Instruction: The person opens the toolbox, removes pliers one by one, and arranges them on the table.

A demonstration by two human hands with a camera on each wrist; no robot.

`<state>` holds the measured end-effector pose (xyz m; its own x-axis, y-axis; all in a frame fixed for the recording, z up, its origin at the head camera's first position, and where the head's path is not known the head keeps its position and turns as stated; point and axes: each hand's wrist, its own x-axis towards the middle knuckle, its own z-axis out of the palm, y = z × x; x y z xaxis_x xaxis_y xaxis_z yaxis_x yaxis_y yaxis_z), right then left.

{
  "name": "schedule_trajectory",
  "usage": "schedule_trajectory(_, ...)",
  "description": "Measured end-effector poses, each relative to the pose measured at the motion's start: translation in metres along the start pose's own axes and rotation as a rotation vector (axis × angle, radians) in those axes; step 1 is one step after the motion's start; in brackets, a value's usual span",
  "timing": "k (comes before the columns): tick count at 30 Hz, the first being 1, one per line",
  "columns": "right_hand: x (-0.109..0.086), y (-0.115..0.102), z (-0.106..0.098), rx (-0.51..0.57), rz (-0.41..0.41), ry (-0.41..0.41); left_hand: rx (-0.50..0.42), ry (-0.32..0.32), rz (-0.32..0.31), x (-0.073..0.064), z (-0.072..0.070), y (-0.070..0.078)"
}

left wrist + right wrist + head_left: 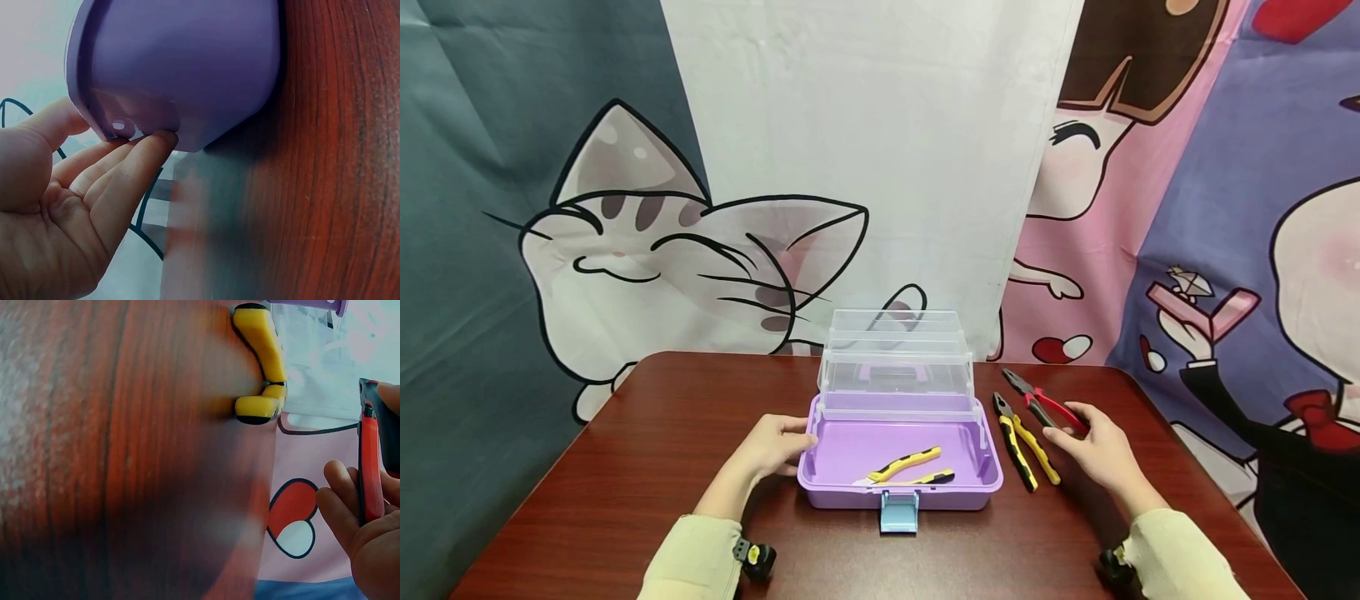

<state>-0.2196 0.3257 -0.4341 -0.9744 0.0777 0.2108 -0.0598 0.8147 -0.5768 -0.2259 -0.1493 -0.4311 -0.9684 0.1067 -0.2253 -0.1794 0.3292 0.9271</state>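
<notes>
A purple toolbox with a clear lid raised at the back stands mid-table. My left hand pinches its left rim; in the left wrist view the left hand has its thumb at the rim and fingertips against the outer wall. Inside lie yellow-and-black pliers, their head partly hidden by the front wall. To the right, my right hand holds red-and-black pliers by the handles, the head pointing away to the left. Right beside the box, another yellow-and-black pair of pliers lies on the table.
A pale blue latch hangs down at the box's front. The brown wooden table has its far edge close behind the box. A cloth backdrop with cartoon figures hangs behind it.
</notes>
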Motion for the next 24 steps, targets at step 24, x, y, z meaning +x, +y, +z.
schedule_trajectory(24,-0.002,0.017,0.003,-0.042,0.050,0.003,-0.024,0.007,-0.009,0.003,0.001,-0.002)
